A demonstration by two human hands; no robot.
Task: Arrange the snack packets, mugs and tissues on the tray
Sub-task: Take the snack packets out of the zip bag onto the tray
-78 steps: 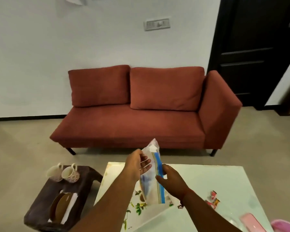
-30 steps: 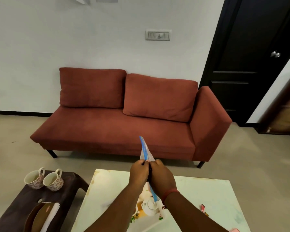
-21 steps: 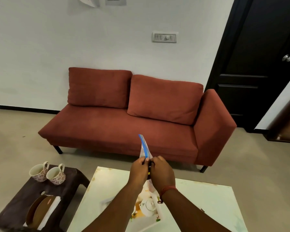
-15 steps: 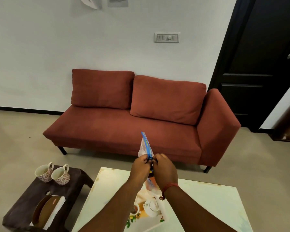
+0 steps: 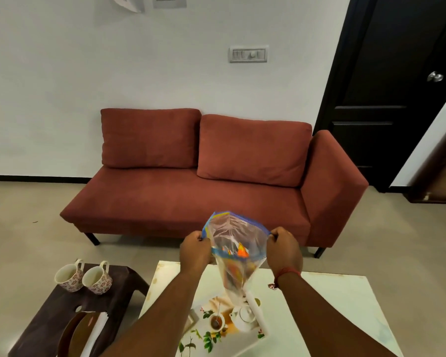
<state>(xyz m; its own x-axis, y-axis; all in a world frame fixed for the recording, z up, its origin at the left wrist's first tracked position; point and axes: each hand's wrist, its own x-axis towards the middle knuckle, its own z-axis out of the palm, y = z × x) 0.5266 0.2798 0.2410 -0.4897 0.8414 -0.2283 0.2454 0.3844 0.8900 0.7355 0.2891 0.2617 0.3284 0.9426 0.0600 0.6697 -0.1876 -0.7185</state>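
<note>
1. The left hand (image 5: pixel 195 249) is closed on the left edge of a clear zip bag (image 5: pixel 236 247), at the blue seal strip.
2. The right hand (image 5: pixel 283 249) is closed on the right edge of the same bag, level with the left hand. A red thread band sits on the right wrist.
3. The bag hangs between the two hands, its mouth pulled wide and facing up. Its lower end narrows downward and ends just above the tray (image 5: pixel 262 316).
4. Snack packets (image 5: pixel 238 252) in orange and yellow show through the clear plastic, inside the bag and below the seal strip. Their number cannot be told.
5. The tray lies flat on the white counter (image 5: pixel 332 305), near the viewer, under the bag. Its face is printed with a teapot, a cup and leaves.
6. Two floral mugs (image 5: pixel 84 278) stand side by side, touching or nearly so, at the far end of a dark side table (image 5: pixel 54 318) left of the counter.
7. White tissues (image 5: pixel 95 333) lie on the near part of that side table, beside a brown curved holder.
8. A red sofa (image 5: pixel 204 181) stands against the far wall, behind the hands.
</note>
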